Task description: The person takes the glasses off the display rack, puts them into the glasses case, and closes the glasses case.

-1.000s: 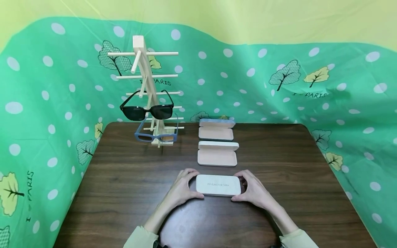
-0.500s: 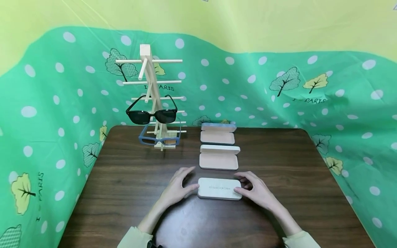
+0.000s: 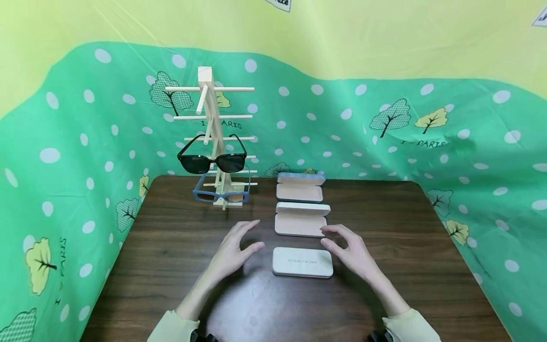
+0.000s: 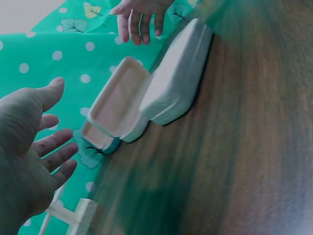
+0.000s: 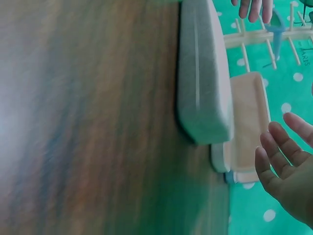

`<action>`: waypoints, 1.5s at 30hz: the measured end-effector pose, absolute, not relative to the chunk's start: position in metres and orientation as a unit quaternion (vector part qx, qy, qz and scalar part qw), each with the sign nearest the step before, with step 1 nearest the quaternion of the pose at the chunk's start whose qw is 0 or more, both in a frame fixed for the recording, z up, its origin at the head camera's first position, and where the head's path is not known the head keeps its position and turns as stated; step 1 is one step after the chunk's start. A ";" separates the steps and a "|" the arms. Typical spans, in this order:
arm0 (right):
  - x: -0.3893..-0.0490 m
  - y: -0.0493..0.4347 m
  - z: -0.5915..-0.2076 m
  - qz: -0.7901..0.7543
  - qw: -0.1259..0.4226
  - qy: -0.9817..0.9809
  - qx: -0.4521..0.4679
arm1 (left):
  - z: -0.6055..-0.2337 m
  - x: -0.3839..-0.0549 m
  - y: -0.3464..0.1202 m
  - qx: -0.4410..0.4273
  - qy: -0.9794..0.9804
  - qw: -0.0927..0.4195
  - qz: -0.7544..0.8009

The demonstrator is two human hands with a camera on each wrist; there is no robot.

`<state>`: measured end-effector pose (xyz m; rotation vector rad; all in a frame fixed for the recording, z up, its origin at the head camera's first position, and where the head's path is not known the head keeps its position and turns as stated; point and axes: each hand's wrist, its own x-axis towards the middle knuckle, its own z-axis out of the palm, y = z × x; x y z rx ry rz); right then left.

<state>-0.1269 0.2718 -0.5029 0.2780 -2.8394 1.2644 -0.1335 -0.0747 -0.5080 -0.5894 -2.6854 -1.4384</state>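
Note:
A white glasses case (image 3: 302,261) with lettering on its lid lies closed on the table in front of me. Left of it my left hand (image 3: 232,251) hovers with loosely spread fingers, holding nothing. To the case's upper right, my right hand (image 3: 352,251) is also raised and holds nothing, its fingertips near the corner of an open white case (image 3: 300,225). Both hands stand apart from the closed case; in the left wrist view the closed case (image 4: 176,73) shows its side seam, and the left palm (image 4: 24,152) is turned toward it.
Behind the white cases, a blue-lidded case (image 3: 300,192) stands open. At the back left, a pale wooden rack (image 3: 215,128) carries black sunglasses (image 3: 212,163) and blue-framed glasses (image 3: 221,196). The dark wooden table (image 3: 171,266) ends at a green patterned curtain (image 3: 342,133).
Both hands have let go of the closed case and lifted away, the left going outward to the left, the right rising a little. The head view has tilted slightly upward.

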 end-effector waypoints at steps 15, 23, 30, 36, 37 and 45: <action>-0.156 0.235 -0.470 0.459 0.015 -0.877 0.143 | -0.473 -0.145 -0.108 -0.179 -0.863 0.046 -0.469; -0.168 0.213 -0.452 0.458 0.016 -0.877 0.144 | -0.459 -0.148 -0.126 -0.169 -0.858 0.058 -0.481; -0.178 0.197 -0.436 0.481 0.022 -0.863 0.152 | -0.448 -0.153 -0.140 -0.158 -0.852 0.068 -0.495; -0.183 0.184 -0.421 0.485 0.025 -0.863 0.143 | -0.439 -0.156 -0.149 -0.136 -0.841 0.066 -0.519; -0.184 0.182 -0.419 0.485 0.027 -0.862 0.144 | -0.437 -0.156 -0.151 -0.133 -0.838 0.066 -0.525; -0.200 0.160 -0.402 0.512 0.035 -0.843 0.160 | -0.425 -0.159 -0.170 -0.111 -0.831 0.088 -0.538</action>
